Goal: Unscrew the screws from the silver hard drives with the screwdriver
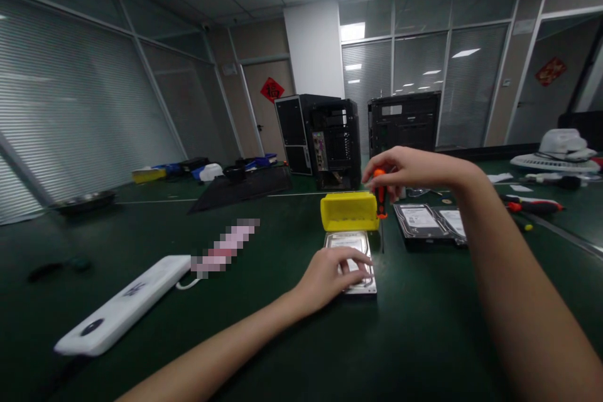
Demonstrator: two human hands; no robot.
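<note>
Head view: green table (424,320); PC tower cases (339,138), rear; yellow bin (351,208), close behind silver hard drive (348,241), blocking its far side; left hand (330,271), loosely curved, resting on drive; right hand (396,168), gripping orange-black screwdriver (381,196), near-vertical, beside bin.

Green tabletop (264,251): hard drive (347,241), yellow bin (350,211), computer cases (293,129).
</note>
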